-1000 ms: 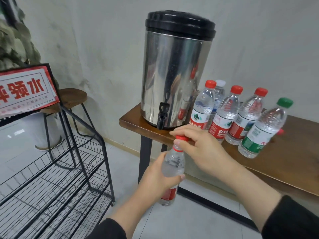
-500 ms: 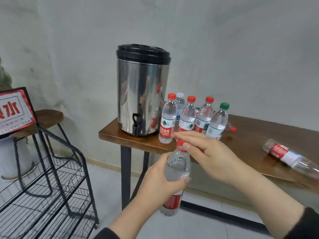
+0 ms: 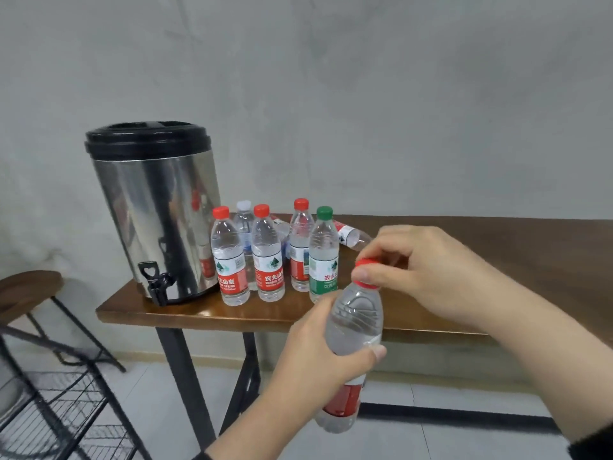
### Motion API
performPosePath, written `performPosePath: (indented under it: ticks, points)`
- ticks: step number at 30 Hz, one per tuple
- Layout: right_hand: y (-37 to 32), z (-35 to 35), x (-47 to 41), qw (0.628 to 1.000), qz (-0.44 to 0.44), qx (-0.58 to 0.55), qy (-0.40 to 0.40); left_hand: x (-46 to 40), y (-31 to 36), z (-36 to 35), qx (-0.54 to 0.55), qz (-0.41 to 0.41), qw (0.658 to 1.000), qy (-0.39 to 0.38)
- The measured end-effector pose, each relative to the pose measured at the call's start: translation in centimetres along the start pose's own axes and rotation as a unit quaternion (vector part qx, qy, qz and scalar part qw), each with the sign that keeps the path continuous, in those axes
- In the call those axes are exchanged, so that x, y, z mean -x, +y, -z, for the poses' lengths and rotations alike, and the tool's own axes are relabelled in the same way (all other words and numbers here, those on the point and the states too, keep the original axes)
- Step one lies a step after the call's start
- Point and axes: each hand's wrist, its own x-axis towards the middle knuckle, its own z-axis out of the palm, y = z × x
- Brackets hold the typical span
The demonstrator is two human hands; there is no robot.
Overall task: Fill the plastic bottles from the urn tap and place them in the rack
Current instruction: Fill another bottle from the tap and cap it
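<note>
My left hand (image 3: pixel 316 355) grips a clear plastic bottle (image 3: pixel 353 330) with a red label around its middle, held in the air in front of the table edge. My right hand (image 3: pixel 428 272) pinches its red cap (image 3: pixel 366 264) from above. The steel urn (image 3: pixel 156 210) with a black lid stands on the left end of the wooden table (image 3: pixel 497 260), its black tap (image 3: pixel 155 284) over the table's front edge. Several capped bottles (image 3: pixel 265 257) stand upright right of the urn. The black wire rack (image 3: pixel 63 413) is at the lower left.
A bottle (image 3: pixel 351 234) lies on its side behind the standing ones. A round wooden stool (image 3: pixel 26 290) stands left of the table, above the rack. The table's black legs (image 3: pixel 185 380) reach the tiled floor. A grey wall is behind.
The view has swung right and back, so the urn and rack shifted left and the red sign left the view. Both hands keep hold of the bottle and its cap.
</note>
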Motion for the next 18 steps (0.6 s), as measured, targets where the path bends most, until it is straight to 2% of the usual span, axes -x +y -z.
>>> performPosePath:
  ticks: [3, 8, 13, 18]
  points:
    - [3.5, 1.9, -0.1, 0.999, -0.006, 0.02, 0.027, -2.2, 1.3, -3.9, 0.005, 0.008, 1.0, -0.012]
    - [9.1, 8.1, -0.5, 0.995, 0.026, 0.002, -0.093, -6.8, 3.7, -9.8, 0.013, 0.019, 1.0, 0.006]
    - [13.0, 12.3, -2.1, 0.996, -0.025, 0.043, -0.071, -10.4, 5.5, -13.9, -0.017, 0.005, 1.0, 0.017]
    - [14.1, 15.5, -4.3, 0.991, 0.001, 0.012, -0.136, -13.7, 7.2, -13.4, 0.0, 0.043, 0.996, -0.077]
